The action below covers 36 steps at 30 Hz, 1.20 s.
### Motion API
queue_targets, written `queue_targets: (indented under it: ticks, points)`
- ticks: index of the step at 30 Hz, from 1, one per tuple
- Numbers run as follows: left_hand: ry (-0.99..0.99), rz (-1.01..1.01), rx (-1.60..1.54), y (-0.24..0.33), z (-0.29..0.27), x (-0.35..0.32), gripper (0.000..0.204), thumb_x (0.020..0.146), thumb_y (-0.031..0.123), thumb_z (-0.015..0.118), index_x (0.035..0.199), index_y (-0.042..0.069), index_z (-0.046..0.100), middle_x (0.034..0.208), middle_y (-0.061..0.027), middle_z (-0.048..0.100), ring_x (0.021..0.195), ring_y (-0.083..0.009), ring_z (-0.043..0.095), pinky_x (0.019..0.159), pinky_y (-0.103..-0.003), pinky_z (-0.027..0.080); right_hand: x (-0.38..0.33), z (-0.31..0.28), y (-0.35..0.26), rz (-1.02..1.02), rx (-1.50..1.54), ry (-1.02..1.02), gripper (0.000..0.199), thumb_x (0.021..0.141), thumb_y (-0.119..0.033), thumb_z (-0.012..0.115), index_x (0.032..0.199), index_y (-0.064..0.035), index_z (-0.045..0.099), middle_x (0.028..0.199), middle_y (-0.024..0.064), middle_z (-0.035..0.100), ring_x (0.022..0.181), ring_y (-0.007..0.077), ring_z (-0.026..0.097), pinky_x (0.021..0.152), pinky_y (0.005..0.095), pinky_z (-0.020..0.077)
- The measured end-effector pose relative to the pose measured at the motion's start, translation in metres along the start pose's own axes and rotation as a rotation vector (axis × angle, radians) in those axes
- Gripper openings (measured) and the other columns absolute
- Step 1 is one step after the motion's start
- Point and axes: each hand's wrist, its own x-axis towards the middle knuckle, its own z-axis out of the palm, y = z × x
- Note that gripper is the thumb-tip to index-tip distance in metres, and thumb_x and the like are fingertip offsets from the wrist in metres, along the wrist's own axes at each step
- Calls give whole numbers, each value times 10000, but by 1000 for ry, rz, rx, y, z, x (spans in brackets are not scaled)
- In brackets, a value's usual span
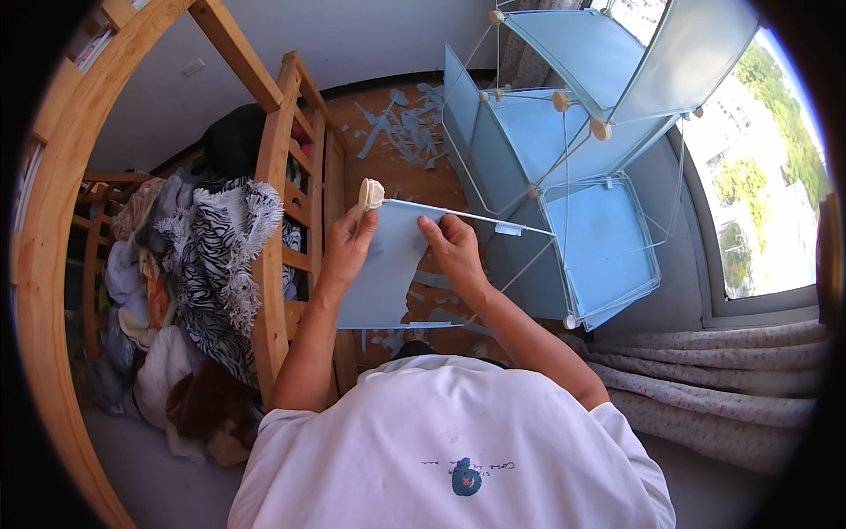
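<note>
A pale blue plastic panel (388, 273) with a white wire frame hangs in front of me, torn along its right side. My left hand (350, 240) grips its top left edge, just under a cream round connector (371, 193) at the corner. My right hand (451, 245) pinches the top wire rod a little to the right, fingers closed on it. The rod runs on to a modular blue panel cabinet (599, 238) with more cream connectors at its joints.
A wooden bunk ladder (282, 203) stands at the left, with a heap of clothes and a zebra-print cloth (216, 264) behind it. Torn blue scraps (405, 128) litter the wooden floor. A window (758, 176) and a floral curtain (705, 397) lie to the right.
</note>
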Motion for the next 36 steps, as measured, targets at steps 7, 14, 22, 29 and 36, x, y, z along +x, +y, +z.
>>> queue_targets:
  ticks: [7,14,22,29,36]
  points:
    - [-133,90,88,48,8,8,407,820,422,605,718,31,556,675,5,492,632,-66,432,558,-227,362,2,0,-7,-83,-65,6,317,842,-243,618,651,-5,533,522,-15,460,500,42,384,436,230,332]
    - [142,54,94,27,25,16,436,793,409,645,634,10,565,525,26,449,521,-55,392,459,-245,323,0,2,-19,-349,-446,210,379,810,-195,631,546,-4,438,440,133,435,350,211,373,379,310,324]
    - [106,-9,-19,35,25,17,436,766,447,657,609,58,539,558,54,441,544,-37,371,474,-211,309,-2,-3,-30,-172,-233,96,297,846,-209,607,673,17,520,476,39,466,431,66,415,396,253,335]
    - [121,23,-212,31,17,33,392,736,451,689,686,90,543,635,62,479,590,-42,415,519,-205,347,-22,-21,-10,-47,-406,-266,270,842,-251,607,833,19,608,532,79,528,472,112,443,457,270,373]
    - [246,43,-313,59,9,54,384,733,446,691,848,108,551,783,29,540,724,-68,516,658,-221,440,-49,-65,63,-220,-949,-425,227,791,-247,611,867,-33,619,806,134,625,784,306,595,674,379,473]
